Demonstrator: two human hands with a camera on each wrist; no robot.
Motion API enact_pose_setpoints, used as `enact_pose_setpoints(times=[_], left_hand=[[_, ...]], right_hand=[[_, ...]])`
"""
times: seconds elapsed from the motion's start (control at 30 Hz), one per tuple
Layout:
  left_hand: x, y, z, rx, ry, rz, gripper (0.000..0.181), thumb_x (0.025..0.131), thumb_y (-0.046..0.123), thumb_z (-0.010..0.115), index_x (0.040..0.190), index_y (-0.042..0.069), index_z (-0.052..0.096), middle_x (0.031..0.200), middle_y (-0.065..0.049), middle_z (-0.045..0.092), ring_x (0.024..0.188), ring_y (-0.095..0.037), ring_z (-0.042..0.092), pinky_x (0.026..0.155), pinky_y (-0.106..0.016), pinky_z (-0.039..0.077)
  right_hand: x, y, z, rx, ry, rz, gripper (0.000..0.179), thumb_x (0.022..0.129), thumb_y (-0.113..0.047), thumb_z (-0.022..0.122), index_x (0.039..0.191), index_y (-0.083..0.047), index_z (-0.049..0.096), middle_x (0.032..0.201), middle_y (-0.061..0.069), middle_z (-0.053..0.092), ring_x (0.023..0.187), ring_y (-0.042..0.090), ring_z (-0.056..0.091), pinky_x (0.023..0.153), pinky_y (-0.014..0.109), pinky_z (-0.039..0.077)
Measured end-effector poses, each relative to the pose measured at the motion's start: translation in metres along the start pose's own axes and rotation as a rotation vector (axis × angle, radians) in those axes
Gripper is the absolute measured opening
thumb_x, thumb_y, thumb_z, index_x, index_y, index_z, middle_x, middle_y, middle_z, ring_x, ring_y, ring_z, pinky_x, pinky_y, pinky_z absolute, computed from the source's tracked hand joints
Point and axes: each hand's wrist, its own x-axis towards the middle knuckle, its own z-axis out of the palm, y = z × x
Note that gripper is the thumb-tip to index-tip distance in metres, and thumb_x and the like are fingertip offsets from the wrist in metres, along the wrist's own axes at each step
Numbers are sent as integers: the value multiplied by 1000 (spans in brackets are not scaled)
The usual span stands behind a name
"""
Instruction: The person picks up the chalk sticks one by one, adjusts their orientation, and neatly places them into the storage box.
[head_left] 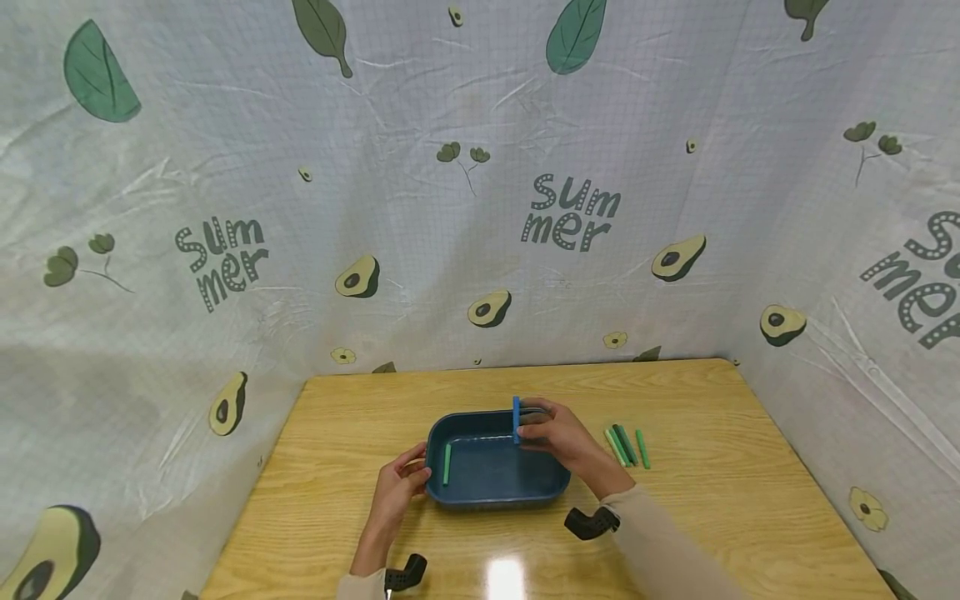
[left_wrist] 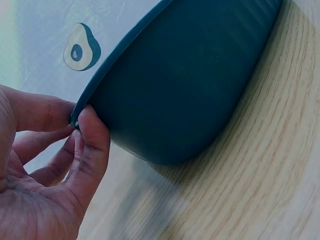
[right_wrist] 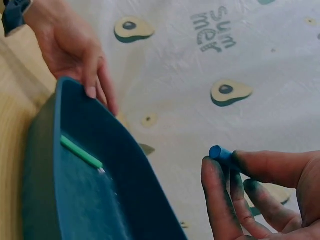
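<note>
My right hand [head_left: 561,435] pinches a blue chalk stick [head_left: 516,419] between thumb and fingertips, above the right part of a dark blue plastic bin [head_left: 495,505]. In the right wrist view the stick's round end faces the camera, and those fingertips carry blue-green smudges. At the bin's left end, my left hand [head_left: 396,490] pinches the rim, thumb and fingers on either side of it, as the left wrist view shows. Inside the bin, near its left wall, lies a green chalk stick [right_wrist: 82,152].
Right of the bin, several green chalk sticks [head_left: 624,444] lie on the wooden table [head_left: 360,400], one bright green stick [head_left: 642,449] slightly apart. A white printed sheet [head_left: 420,333] hangs behind the table and at its sides.
</note>
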Motion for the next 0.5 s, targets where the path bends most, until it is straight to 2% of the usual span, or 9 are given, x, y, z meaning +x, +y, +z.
enact_pose_setpoints(times=[0.1,0.3,0.5], left_hand=[[0,1,0,-1,-2,-4,48,92,-5,58,139,-1,53,128,-23,55,88,-11,58,65,-24,53],[0,0,0,5,2,-9,47,92,-5,57,139,-1,53,128,-21,55,89,-11,59,65,-24,53],[0,-1,1,10,4,-6,47,91,-5,58,138,-2,54,127,-20,56,89,-11,60,65,-24,54]], right_hand=[[4,2,9,5,4,14,57,91,-2,64,144,-2,42,126,23,57,99,21,65,97,52,50],[11,9,24,-5,-5,24,56,90,-2,65,142,0,43,122,23,59,97,24,67,92,48,54],[17,19,35,-26,-8,50,58,89,-1,66,142,0,44,127,27,57,101,27,67,88,45,56]])
